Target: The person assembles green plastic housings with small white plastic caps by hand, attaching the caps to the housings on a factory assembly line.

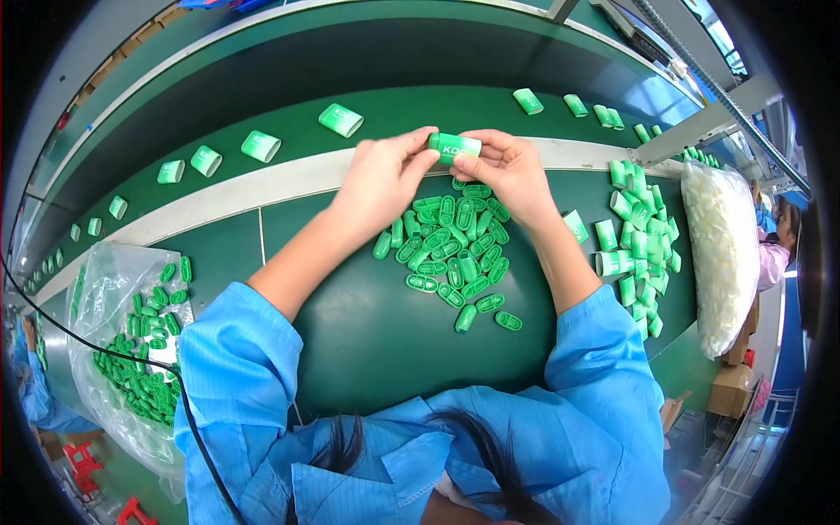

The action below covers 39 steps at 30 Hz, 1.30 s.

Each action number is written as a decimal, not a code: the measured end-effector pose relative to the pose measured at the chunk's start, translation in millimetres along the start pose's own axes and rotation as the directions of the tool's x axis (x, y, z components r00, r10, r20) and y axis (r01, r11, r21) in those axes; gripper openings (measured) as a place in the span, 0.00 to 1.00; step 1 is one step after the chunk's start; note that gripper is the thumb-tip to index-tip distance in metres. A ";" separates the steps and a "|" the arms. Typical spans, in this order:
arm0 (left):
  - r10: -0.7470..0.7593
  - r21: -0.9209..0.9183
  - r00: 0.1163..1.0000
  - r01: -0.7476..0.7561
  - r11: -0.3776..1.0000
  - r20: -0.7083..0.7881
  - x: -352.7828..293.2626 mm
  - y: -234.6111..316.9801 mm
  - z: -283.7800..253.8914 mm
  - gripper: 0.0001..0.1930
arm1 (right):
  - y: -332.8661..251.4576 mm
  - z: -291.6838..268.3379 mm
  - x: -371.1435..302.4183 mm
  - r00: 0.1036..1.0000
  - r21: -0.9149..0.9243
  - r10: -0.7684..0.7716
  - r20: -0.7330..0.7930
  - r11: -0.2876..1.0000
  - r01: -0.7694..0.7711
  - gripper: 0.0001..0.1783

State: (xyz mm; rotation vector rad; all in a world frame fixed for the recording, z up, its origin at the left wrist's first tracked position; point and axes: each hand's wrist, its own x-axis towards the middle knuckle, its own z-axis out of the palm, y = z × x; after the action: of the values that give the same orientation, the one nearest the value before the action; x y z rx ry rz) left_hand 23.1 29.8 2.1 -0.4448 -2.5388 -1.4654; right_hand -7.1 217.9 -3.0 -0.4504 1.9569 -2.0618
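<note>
Above the near edge of the conveyor, both my hands hold one green-and-white oval plastic shell (457,147). My left hand (378,175) pinches its left end, where a darker green end cap (434,140) shows between thumb and forefinger. Whether that cap is fully seated I cannot tell. My right hand (514,173) grips the paler right end, thumb on the front face. Below the hands, a pile of small green oval caps (455,236) is spread over the green worktop (376,350). At the right lies a heap of green-and-white shells (643,236).
A green conveyor belt (420,109) with spaced shells runs behind a pale rail (289,181). To the left, a clear plastic bag (96,324) holds many green caps. A stuffed whitish bag (719,254) stands at the right. A black cable (96,339) crosses the left side. Other people are at both edges.
</note>
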 end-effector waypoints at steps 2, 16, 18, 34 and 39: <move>0.098 0.125 0.994 -0.090 0.988 -0.057 -6.8 2.6 6.9 0.16 | -0.8 7.3 -2.2 0.998 -0.022 0.028 -0.050 0.999 -0.029 0.17; -0.032 0.073 0.994 0.039 0.997 -0.100 46.1 -34.1 2.5 0.13 | -1.7 -19.0 51.0 0.965 -0.689 -0.254 -0.066 0.711 0.140 0.22; -0.066 0.169 0.996 0.077 0.983 -0.066 60.9 -37.2 -8.9 0.14 | 0.5 -48.9 74.6 0.909 -0.932 -0.406 -0.089 0.356 0.068 0.24; -0.122 0.245 0.970 0.068 0.967 0.210 30.8 1.7 14.6 0.12 | -31.3 -32.3 52.9 0.965 -0.971 -0.258 -0.046 0.238 0.017 0.22; -0.274 -0.366 0.939 0.334 0.869 0.207 26.7 -14.6 1.7 0.18 | -9.9 -17.0 11.5 0.992 0.100 0.120 -0.049 0.988 -0.115 0.15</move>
State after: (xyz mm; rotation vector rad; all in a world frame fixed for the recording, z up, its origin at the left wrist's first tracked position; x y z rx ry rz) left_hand -7.0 28.8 -2.6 -0.2116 -2.5037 -2.1608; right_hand -24.2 229.5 6.6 -0.2543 1.8549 -2.1041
